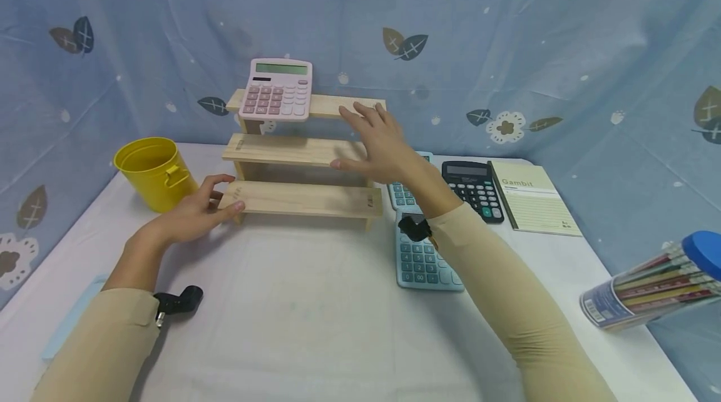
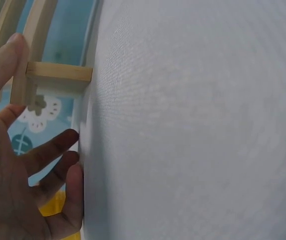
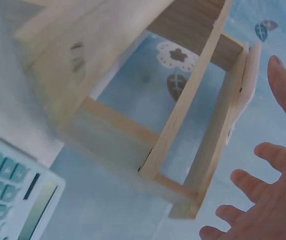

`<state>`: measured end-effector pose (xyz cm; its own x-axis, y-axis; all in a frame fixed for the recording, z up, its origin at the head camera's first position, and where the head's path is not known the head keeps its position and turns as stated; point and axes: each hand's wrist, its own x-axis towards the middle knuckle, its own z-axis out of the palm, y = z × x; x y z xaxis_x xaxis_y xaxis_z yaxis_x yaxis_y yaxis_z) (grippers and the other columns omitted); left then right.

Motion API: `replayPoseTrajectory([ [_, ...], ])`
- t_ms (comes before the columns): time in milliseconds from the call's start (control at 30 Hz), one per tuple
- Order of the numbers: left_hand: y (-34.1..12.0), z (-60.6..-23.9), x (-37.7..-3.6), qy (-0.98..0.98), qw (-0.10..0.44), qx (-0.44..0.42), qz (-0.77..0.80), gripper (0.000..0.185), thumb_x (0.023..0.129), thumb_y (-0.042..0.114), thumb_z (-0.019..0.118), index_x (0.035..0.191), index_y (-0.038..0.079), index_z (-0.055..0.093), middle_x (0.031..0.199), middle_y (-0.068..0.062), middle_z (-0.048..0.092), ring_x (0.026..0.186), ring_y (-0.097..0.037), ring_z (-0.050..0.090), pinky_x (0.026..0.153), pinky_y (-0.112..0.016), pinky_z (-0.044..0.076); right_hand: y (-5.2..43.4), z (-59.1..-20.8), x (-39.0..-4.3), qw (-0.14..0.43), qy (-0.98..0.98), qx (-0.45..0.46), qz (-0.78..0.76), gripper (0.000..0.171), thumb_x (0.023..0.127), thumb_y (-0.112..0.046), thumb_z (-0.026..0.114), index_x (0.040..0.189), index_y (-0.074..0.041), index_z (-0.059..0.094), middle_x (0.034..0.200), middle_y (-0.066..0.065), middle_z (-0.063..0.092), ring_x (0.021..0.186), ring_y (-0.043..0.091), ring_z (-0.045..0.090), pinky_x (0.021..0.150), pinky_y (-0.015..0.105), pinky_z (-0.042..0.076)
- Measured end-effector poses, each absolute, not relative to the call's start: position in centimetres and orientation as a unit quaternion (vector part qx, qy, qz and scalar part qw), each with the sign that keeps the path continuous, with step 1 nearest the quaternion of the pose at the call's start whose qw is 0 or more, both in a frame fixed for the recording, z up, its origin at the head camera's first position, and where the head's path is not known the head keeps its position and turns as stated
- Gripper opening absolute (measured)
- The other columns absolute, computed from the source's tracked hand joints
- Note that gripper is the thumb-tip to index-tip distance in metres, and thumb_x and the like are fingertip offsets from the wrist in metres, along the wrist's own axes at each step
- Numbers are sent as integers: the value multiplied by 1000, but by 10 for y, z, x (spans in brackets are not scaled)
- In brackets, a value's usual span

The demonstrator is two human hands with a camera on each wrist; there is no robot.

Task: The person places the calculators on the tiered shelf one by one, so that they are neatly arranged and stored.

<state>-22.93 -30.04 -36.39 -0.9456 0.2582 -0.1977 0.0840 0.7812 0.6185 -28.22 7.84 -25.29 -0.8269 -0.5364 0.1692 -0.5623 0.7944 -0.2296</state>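
A three-tier wooden shelf rack (image 1: 304, 198) stands on the table, and a pink calculator (image 1: 277, 90) leans at the left of its top board. My left hand (image 1: 194, 211) grips the left end of the lowest board, its thumb on the board and the index finger around the end. The other fingers are spread beside the rack in the left wrist view. With fingers spread, my right hand (image 1: 380, 145) is at the rack's right side, overlapping the upper boards in the head view. In the right wrist view nothing lies within its fingers (image 3: 250, 185).
A yellow bucket (image 1: 154, 170) stands left of the rack. Right of it lie two light blue calculators (image 1: 419, 261), one partly hidden by my right arm, a black calculator (image 1: 475, 192) and a notebook (image 1: 532, 198). A tub of pencils (image 1: 648, 289) is farther right. Patterned blue cloth (image 1: 338, 20) hangs behind.
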Motion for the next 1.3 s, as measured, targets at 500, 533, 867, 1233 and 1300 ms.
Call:
replayPoseTrajectory([
  [500, -297, -364, -230, 930, 137, 94, 326, 86, 102, 60, 52, 161, 19, 5, 150, -36, 38, 134, -51, 46, 106, -70, 39, 149, -274, -247, 76, -939, 297, 154, 97, 90, -52, 76, 165, -20, 24, 168, 14, 23, 155, 46, 13, 118, 74, 15],
  [533, -298, -363, -230, 930, 137, 94, 328, 86, 102, 60, 53, 161, 20, 5, 150, -36, 38, 134, -51, 46, 107, -70, 38, 152, -276, -245, 75, -940, 295, 156, 97, 89, -51, 77, 165, -20, 24, 168, 14, 24, 155, 46, 12, 118, 73, 14],
  [867, -304, -361, -228, 931, 141, 86, 326, 89, 101, 60, 55, 162, 21, 3, 150, -35, 37, 133, -50, 46, 105, -69, 39, 174, -298, -224, 44, -946, 278, 160, 97, 90, -53, 76, 165, -20, 24, 168, 14, 24, 155, 47, 11, 117, 75, 13],
  [1233, -299, -364, -228, 929, 144, 73, 332, 92, 97, 67, 55, 162, 25, 4, 152, -32, 37, 135, -48, 45, 106, -67, 41, 187, -316, -200, 26, -956, 253, 149, 99, 88, -56, 76, 164, -19, 25, 168, 16, 20, 153, 52, 14, 115, 77, 15],
  [1300, -299, -365, -229, 930, 145, 74, 328, 92, 97, 67, 54, 162, 25, 4, 152, -33, 36, 135, -48, 45, 106, -68, 41, 189, -319, -198, 17, -957, 247, 153, 100, 88, -57, 76, 165, -20, 23, 168, 15, 20, 153, 51, 14, 115, 77, 16],
])
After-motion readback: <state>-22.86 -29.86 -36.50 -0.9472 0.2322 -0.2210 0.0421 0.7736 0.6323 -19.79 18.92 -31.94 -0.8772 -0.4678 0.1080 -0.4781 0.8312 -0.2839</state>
